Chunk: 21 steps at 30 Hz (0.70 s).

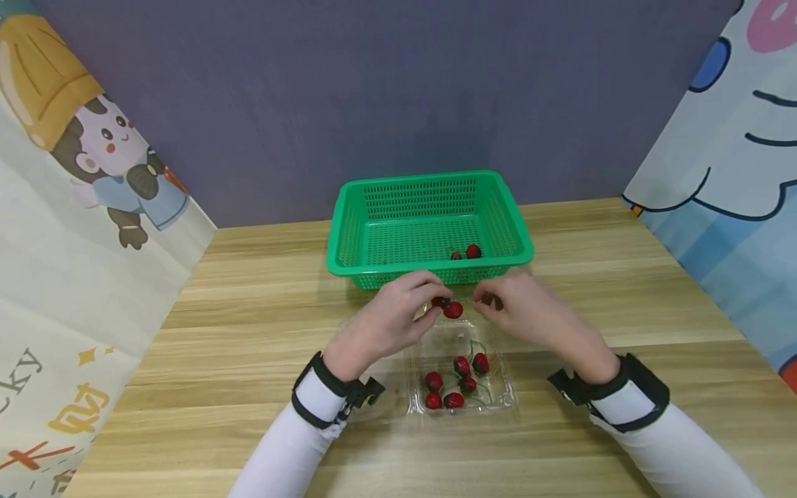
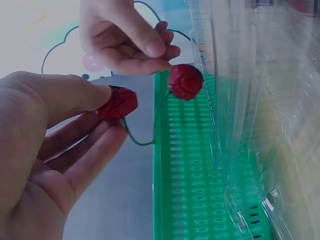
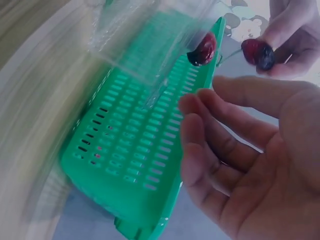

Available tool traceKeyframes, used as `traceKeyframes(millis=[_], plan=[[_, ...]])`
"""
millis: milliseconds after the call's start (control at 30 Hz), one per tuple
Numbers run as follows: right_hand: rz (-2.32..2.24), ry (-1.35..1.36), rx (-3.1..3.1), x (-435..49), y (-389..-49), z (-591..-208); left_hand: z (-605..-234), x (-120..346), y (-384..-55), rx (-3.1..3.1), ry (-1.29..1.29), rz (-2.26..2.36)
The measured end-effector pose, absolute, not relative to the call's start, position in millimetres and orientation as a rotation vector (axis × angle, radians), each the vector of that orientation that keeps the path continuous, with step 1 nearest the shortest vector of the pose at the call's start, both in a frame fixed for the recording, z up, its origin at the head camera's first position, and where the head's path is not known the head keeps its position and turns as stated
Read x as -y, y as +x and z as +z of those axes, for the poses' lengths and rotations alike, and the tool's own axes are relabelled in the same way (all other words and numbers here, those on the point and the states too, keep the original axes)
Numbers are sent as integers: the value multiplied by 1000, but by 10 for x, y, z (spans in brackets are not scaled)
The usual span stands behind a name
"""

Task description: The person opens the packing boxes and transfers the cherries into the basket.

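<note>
I see the tabletop [image 1: 249, 346] carrying a green basket [image 1: 417, 238] along its far edge, with basket cherries [image 1: 473, 251] near the basket's front right corner. In front of it sits a clear plastic box [image 1: 443, 342], box cherries [image 1: 461, 366] gathered towards its near edge. Over the gap between basket and box, I have the left hand [image 1: 395, 311] pinching one cherry, the held cherry [image 2: 120, 103], while the right hand [image 1: 519, 304] hangs loosely curled, gripping nothing that I can make out. A green stem [image 2: 142, 144] joins the held cherry to a hanging cherry [image 1: 453, 310], which lies just right of the left fingertips, nearer them than the right hand; both are roundish, so I read no clear long axis
</note>
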State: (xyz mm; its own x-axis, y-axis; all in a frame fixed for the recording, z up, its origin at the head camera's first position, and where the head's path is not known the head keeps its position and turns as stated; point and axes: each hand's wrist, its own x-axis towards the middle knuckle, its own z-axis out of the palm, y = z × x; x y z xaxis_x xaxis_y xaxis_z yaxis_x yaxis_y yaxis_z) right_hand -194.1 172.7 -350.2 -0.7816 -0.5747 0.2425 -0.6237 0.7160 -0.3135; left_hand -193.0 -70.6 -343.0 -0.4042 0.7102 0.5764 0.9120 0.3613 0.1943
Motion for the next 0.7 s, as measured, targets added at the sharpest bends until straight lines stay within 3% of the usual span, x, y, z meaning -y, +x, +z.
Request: traceKeyframes(millis=[700], plan=[[492,1128,2927,-1592,-1735,-3534,-3376,809,-2060,1992,-1171,-802]])
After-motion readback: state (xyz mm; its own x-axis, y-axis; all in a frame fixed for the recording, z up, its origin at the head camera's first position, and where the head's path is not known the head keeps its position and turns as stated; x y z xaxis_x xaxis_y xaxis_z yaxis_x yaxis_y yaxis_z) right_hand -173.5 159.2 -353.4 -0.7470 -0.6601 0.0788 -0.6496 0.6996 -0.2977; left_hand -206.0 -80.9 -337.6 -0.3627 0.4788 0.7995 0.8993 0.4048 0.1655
